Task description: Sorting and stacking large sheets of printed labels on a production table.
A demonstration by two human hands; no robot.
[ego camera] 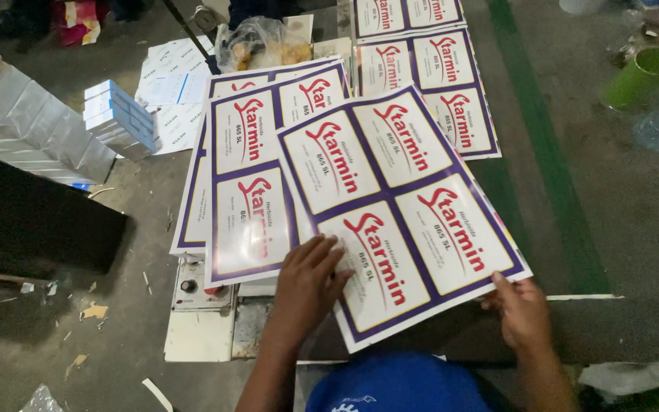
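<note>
Holding the top label sheet (pixel 402 210) flat over the stack, I have my left hand (pixel 308 282) spread open with the fingers pressing on its lower left panel, and my right hand (pixel 524 311) pinching its lower right corner between thumb and fingers. It lies skewed across the sheets under it (pixel 247 164), its near edge hanging past the small machine (pixel 200 301) I am working over. I reckon the glossy surface is the risk: the sheet is thin, slick and bendy, so if my left palm drags it could slide off square, and a hard pinch at the corner could crease it. Each sheet is a white rectangle divided into four panels by purple borders, with red lettering, and light glares off the one on the left. More such sheets (pixel 429 69) lie further up on the dull grey floor. To my left sit small blue and white cartons (pixel 120 114) beside a silvery foil-wrapped block (pixel 36 126), and a green cup (pixel 638 76) stands off to my right
</note>
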